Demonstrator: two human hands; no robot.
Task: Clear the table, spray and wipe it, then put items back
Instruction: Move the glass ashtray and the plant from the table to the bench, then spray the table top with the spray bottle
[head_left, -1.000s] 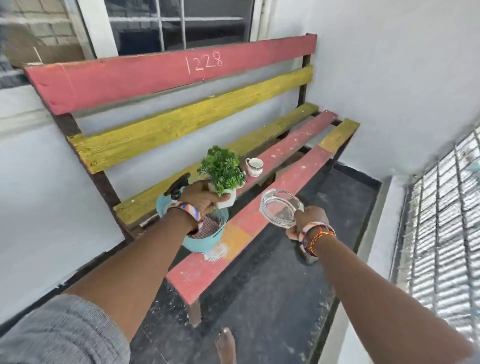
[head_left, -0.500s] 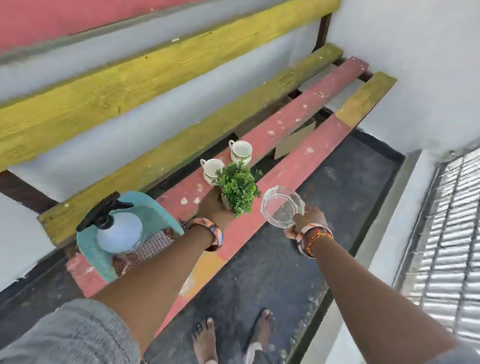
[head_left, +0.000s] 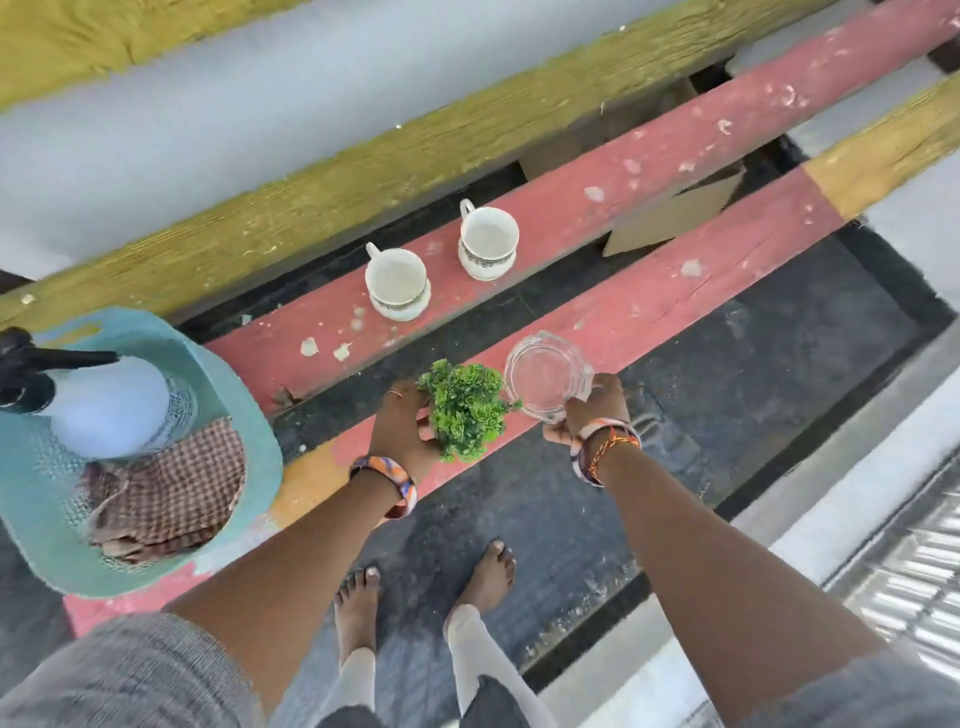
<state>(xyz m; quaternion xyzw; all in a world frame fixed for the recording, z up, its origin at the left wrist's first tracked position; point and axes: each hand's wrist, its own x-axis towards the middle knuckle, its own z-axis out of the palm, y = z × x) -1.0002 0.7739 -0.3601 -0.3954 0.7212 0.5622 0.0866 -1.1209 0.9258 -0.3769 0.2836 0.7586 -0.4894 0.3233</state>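
2 cups (head_left: 397, 280) behind plant (head_left: 465, 408)

Bench: slatted wooden seat (head_left: 649, 156), planks painted red and yellow, paint chipped in pale patches.
Backrest: a yellow plank (head_left: 78, 36) ran along the top left edge.
Wall: pale grey-white (head_left: 208, 119), seen between the planks.
Floor: dark, rough and speckled (head_left: 779, 374), under and before the bench.
Right edge: a pale ledge (head_left: 831, 488) and a light grille (head_left: 914, 561).
Light: soft daylight.
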